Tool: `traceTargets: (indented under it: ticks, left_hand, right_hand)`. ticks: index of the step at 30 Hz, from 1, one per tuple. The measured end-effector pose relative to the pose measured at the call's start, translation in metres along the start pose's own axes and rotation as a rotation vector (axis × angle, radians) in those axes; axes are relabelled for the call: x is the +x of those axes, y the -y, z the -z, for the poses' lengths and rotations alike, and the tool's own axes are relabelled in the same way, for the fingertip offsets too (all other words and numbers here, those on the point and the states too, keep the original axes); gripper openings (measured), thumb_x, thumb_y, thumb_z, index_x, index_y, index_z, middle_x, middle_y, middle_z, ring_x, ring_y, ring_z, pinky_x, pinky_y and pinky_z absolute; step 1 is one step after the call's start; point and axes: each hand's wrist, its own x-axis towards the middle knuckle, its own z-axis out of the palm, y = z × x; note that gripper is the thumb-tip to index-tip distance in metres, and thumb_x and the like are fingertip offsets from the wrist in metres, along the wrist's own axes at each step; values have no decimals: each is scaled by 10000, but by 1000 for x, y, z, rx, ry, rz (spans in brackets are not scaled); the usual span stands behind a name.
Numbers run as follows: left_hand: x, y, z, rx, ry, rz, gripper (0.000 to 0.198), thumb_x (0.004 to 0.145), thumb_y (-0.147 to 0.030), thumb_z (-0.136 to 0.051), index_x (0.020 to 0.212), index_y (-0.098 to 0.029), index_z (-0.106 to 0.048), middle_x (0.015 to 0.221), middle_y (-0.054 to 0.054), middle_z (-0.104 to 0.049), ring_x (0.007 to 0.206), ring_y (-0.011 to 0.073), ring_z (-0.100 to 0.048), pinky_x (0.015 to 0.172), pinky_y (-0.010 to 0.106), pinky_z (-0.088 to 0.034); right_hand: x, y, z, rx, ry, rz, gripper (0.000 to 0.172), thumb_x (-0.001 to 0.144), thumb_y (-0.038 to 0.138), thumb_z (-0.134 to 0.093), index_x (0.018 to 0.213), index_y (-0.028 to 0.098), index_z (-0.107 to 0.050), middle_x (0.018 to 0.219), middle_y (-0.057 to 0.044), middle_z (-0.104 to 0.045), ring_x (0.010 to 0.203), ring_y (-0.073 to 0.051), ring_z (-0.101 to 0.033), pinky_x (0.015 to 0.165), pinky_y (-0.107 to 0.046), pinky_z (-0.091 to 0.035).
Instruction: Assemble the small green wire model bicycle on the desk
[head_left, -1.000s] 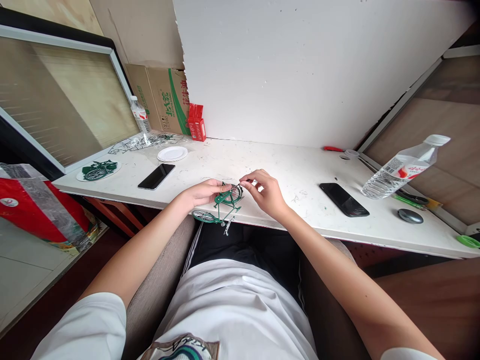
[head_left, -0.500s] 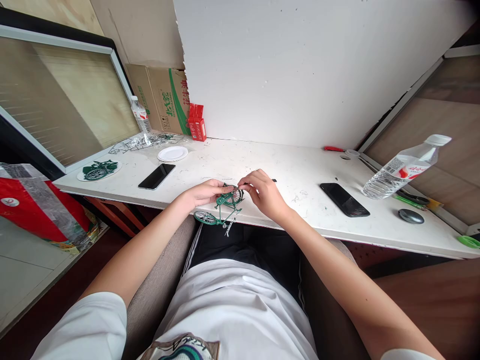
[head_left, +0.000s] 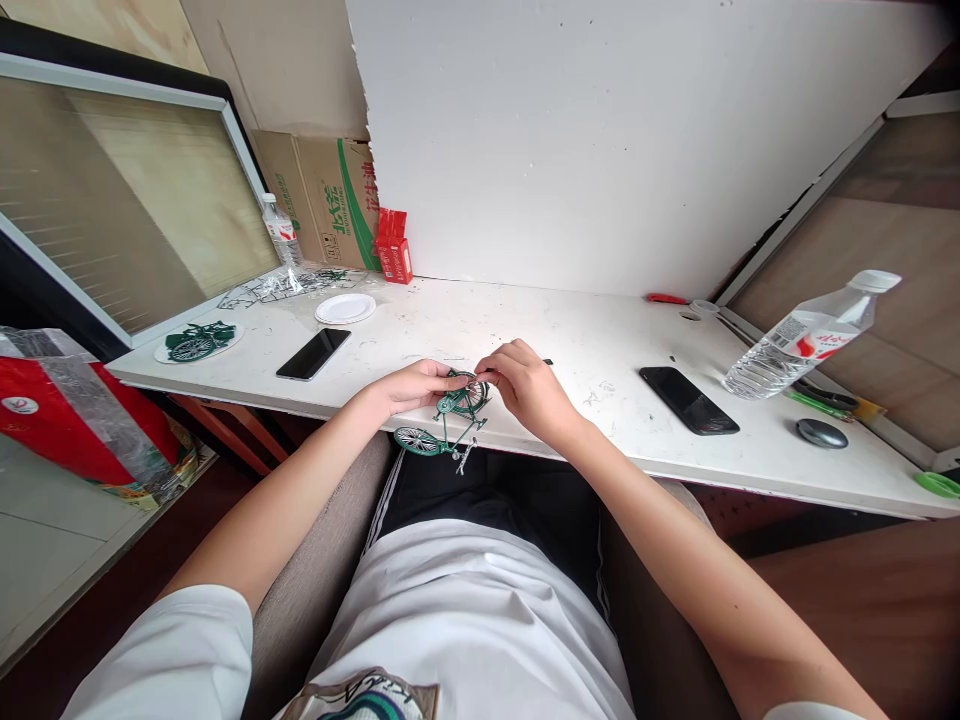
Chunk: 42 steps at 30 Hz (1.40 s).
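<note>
A green model bicycle (head_left: 447, 428) with dark spoked wheels hangs tilted over the table's front edge. Closed round its rear part is my left hand (head_left: 417, 386), thumb lying near the upper wheel. My right hand (head_left: 527, 383) is pinched at the other side of that wheel, fingertips close to the left thumb. What sits between the right fingertips is too small to make out. The lower wheel and the handlebar point toward my lap.
Left on the white table (head_left: 480, 310) are a black phone (head_left: 314, 353), a white plate (head_left: 345, 308) and a plate with green parts (head_left: 199, 343). To the right lie another phone (head_left: 688, 400), a water bottle (head_left: 810, 335) and a grey mouse-like object (head_left: 822, 433).
The bicycle has turned slightly in my left hand, its lower wheel and handlebar shifting a little to the right. Both hands stay almost in place.
</note>
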Motion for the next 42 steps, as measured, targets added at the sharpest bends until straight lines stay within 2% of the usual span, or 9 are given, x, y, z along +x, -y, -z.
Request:
traceTargets:
  ticks: [5,10,13,17,24,28,31,35,42]
  left_hand:
    - [-6,-9,-3,44,-6,2,414,748,-384,-954,1040,-117,-832,1045,131,-783,943,204,-683,896,341,-496]
    - [-18,-26,-11,187,-30,-50,454,797,-431,-913,1135,-141,-828,1192,154,-773,1028,236,-689,894,335,-501]
    - [-25,-35,-20,267,-47,-107,437,819,-451,-891,1118,-138,-830,1178,148,-780,971,224,-689,855,330,-507]
    - [-29,-41,-30,318,-146,-184,427,831,-439,-882,1117,-127,-827,1128,145,-791,923,210,-686,810,318,-513]
    - [-31,-45,-40,288,-332,-280,499,790,-456,-905,1156,-128,-816,1162,156,-796,1011,265,-719,818,330,-543]
    - [-37,-51,-50,316,-385,-377,482,812,-429,-884,1178,-127,-800,1221,148,-789,1072,284,-732,907,363,-579]
    - [-41,-53,-60,430,-486,-494,442,836,-409,-857,1179,-139,-793,1225,130,-790,1092,279,-742,968,377,-589]
    - [-45,-52,-72,481,-607,-614,409,866,-391,-825,1189,-144,-776,1176,122,-801,1009,256,-766,859,349,-635]
    - [-44,-46,-80,441,-652,-716,426,850,-322,-841,1234,-156,-762,1247,132,-786,1126,265,-762,842,316,-672]
  right_hand:
    - [1,5,3,-45,6,-2,247,1109,258,-478,1051,219,-715,969,-111,-706,948,-269,-587,786,-410,-533]
    - [2,14,10,-76,-24,42,258,1108,222,-462,1089,231,-719,992,-113,-717,949,-271,-591,803,-425,-540]
    - [2,17,14,-105,-38,62,268,1111,216,-451,1110,229,-719,999,-115,-714,946,-270,-585,792,-422,-541]
    - [2,19,16,-148,-73,80,263,1114,257,-470,1149,222,-728,995,-120,-711,942,-272,-589,785,-428,-547]
    - [4,19,24,-203,-110,73,255,1106,300,-512,1173,227,-747,963,-118,-720,910,-266,-599,771,-420,-551]
    - [4,23,31,-231,-144,106,216,1090,281,-558,1185,221,-743,955,-111,-733,893,-257,-620,770,-406,-551]
    - [5,28,36,-262,-190,141,192,1077,256,-594,1196,211,-738,941,-101,-743,870,-239,-635,755,-383,-550]
    - [5,29,40,-282,-293,194,153,1043,233,-664,1165,174,-735,877,-74,-745,809,-204,-632,721,-345,-544]
    - [4,17,42,-270,-352,230,101,1012,216,-708,1104,197,-743,794,-46,-727,717,-182,-620,662,-329,-516]
